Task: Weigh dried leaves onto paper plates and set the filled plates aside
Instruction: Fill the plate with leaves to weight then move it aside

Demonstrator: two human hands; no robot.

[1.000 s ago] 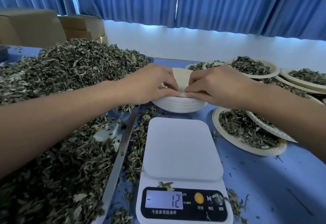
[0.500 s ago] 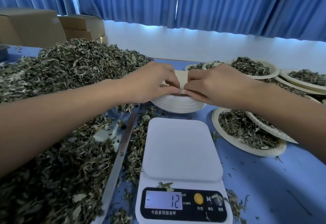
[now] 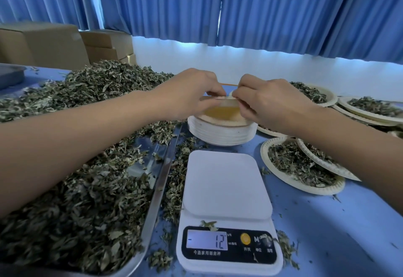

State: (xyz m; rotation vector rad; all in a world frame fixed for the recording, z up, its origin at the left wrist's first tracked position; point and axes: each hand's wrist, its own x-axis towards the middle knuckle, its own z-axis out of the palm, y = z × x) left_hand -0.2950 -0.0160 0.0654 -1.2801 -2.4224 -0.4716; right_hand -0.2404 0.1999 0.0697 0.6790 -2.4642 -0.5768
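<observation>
Two pinch grips: left hand and right hand nip the top plate by its rim, apparently peeling it off the stack for the scale.

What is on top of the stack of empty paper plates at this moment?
One plate, its near rim pinched by the left hand and right hand and raised off the stack. The hands cover its far part.
</observation>
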